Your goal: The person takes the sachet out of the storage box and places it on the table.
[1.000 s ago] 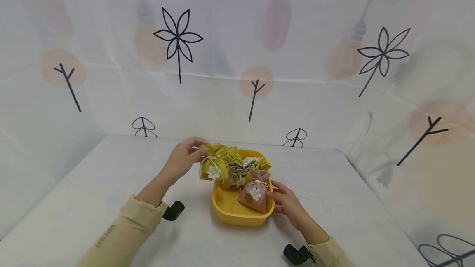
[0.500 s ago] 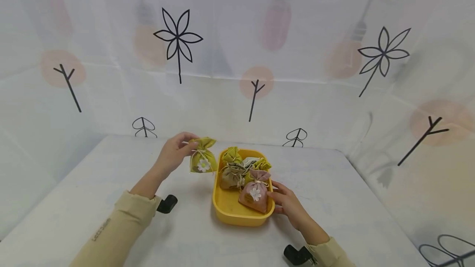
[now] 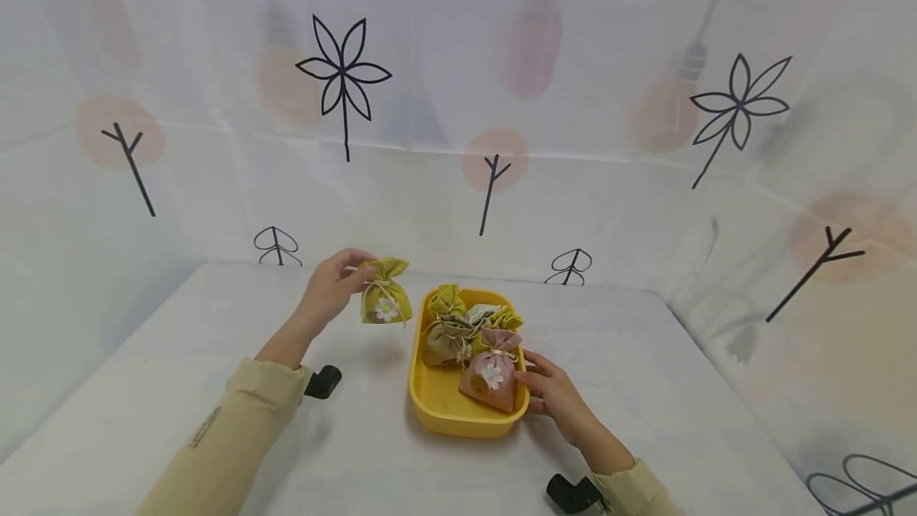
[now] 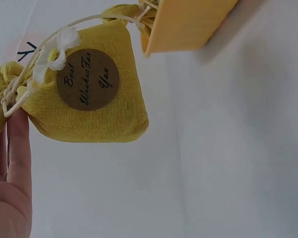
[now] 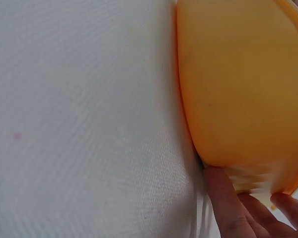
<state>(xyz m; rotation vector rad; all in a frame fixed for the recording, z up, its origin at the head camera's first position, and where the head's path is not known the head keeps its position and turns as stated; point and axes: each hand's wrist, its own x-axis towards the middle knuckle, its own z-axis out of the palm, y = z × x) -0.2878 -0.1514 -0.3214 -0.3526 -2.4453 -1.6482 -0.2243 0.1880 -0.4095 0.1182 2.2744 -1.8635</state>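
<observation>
Pinching a green cloth bag (image 3: 386, 295) by its tied neck, the left hand (image 3: 333, 285) held it above the table (image 3: 358, 452), left of centre in the head view. A yellow basket (image 3: 462, 425) sat at lower centre, with a pink bag (image 3: 493, 392) at its lower right and a beige bag (image 3: 444, 345) farther up. The right hand (image 3: 561, 396) touched the basket's right side with its fingers loosely extended.
</observation>
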